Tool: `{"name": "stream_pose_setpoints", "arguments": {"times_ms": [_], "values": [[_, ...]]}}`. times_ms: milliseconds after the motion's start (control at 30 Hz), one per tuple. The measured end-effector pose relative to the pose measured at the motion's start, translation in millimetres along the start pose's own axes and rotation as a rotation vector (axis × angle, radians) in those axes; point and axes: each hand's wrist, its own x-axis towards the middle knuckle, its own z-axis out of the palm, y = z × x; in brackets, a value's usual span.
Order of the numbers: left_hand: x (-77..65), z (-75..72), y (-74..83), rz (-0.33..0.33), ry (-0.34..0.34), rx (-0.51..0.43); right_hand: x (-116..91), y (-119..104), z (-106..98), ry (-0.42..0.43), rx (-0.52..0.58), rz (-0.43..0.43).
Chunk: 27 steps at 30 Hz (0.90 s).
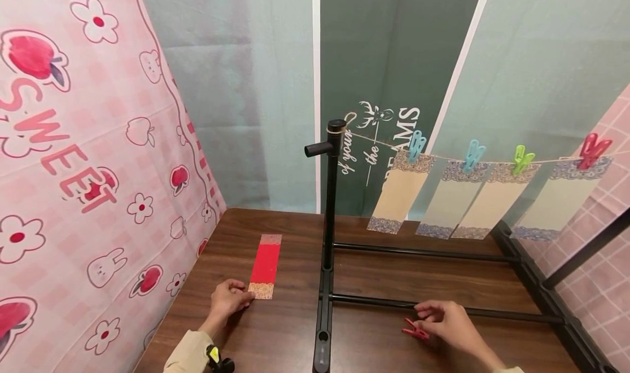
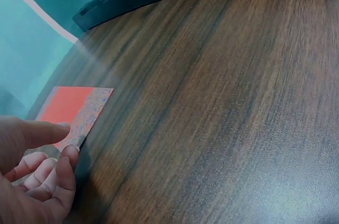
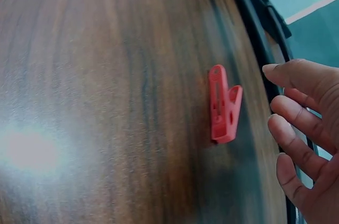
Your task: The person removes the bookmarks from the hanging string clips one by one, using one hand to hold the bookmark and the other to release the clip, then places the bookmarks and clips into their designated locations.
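Observation:
A red card [image 1: 264, 263] with a patterned gold band lies on the brown table, left of the black stand. My left hand [image 1: 229, 299] is at its near left corner, and in the left wrist view the thumb and a fingertip pinch that corner of the card [image 2: 68, 105]. On the right, a red clothes peg [image 3: 224, 105] lies on the table. My right hand [image 3: 310, 123] hovers beside the peg with fingers parted and loosely bent, holding nothing. In the head view the right hand [image 1: 450, 324] overlaps the peg's edge.
Between my hands rises the black stand's post [image 1: 331, 198], with low crossbars [image 1: 423, 252] to its right. A string tied to the post carries several hanging cards [image 1: 403, 190] under blue, green and red pegs [image 1: 593, 150]. Printed cloths [image 1: 266, 88] surround the table [image 1: 290, 329].

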Motion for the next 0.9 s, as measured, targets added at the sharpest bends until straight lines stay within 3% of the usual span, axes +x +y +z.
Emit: {"name": "stream_pose_setpoints", "arguments": {"times_ms": [467,633,900], "values": [[-7.6,0.2,21.6,0.086,-0.049,0.035,6,-26,-16,0.086,0.012,0.051],[-8.6,4.2,28.2,0.145,-0.096,0.004,7,-33,-22,0.140,-0.006,0.057],[-10.6,11.1,46.5,0.184,-0.153,-0.039,8,-45,-32,0.186,0.004,0.010]]}}
